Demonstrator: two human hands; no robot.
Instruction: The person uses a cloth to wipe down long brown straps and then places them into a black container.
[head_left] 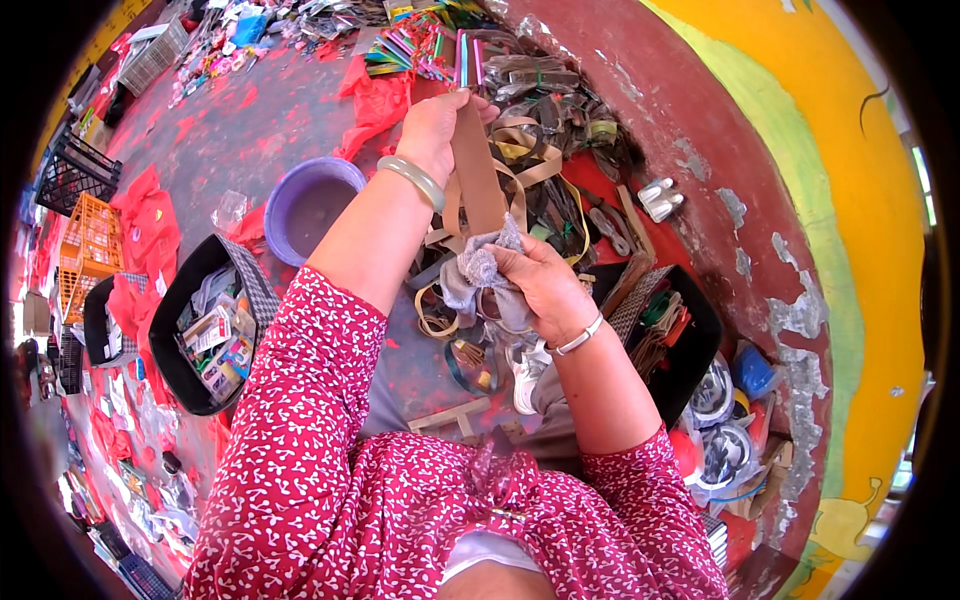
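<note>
I am sitting over a dark red floor (250,120), worn to grey in patches and littered with red scraps; my left hand (435,125) is pinching the top of a flat tan strap (478,170), holding it upright before me; my right hand (540,285) is closing around a grey cloth (485,265), pressing it to the strap's lower end; more tan and brown straps (545,150) are lying heaped just beyond; a purple bowl (310,205) is sitting to my left, near a black tray (190,290) packed with small boxes; an orange crate (90,240) is standing farther left; a yellow and green painted wall (850,200) is curving along my right.
</note>
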